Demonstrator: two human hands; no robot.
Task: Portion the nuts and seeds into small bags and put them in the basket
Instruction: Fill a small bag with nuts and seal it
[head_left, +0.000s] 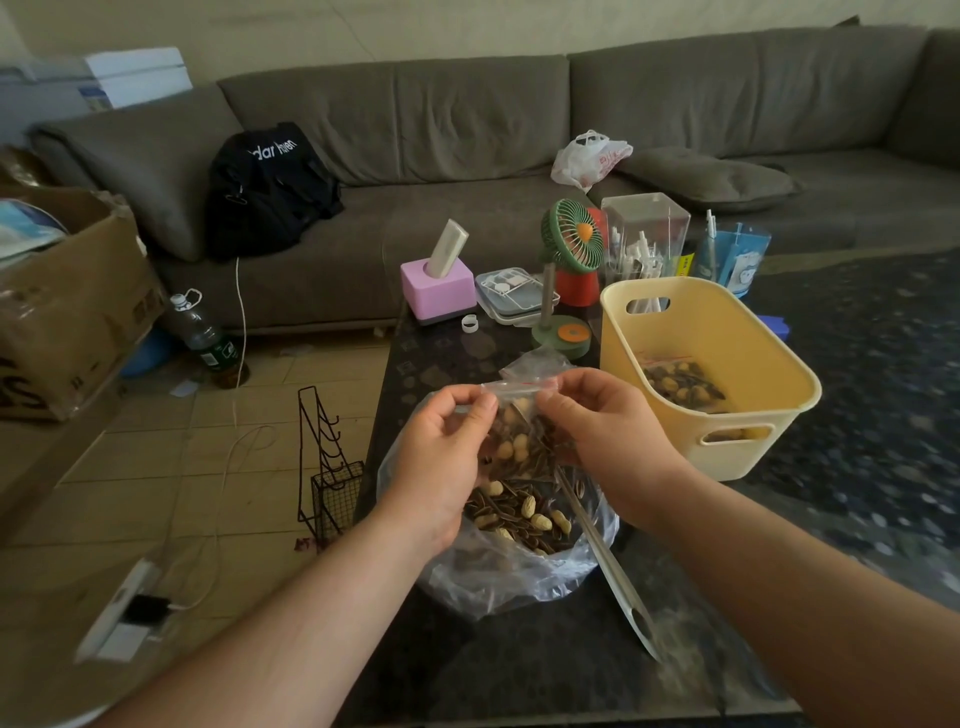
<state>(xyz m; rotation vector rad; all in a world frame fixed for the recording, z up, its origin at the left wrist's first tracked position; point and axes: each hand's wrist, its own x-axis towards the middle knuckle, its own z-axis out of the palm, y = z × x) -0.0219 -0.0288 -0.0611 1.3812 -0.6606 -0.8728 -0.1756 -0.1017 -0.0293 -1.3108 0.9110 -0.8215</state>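
Both hands, left (441, 447) and right (602, 431), are pinching the red-striped top of a small clear nut-filled zip bag (519, 421) above the large clear plastic bag of peanuts and seeds (519, 551).

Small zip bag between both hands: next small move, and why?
Probably press the zip strip shut along its length. Both the left hand and right hand pinch the top of the small bag, already filled with nuts and seeds, over the big bag. The yellow basket holds one filled bag.
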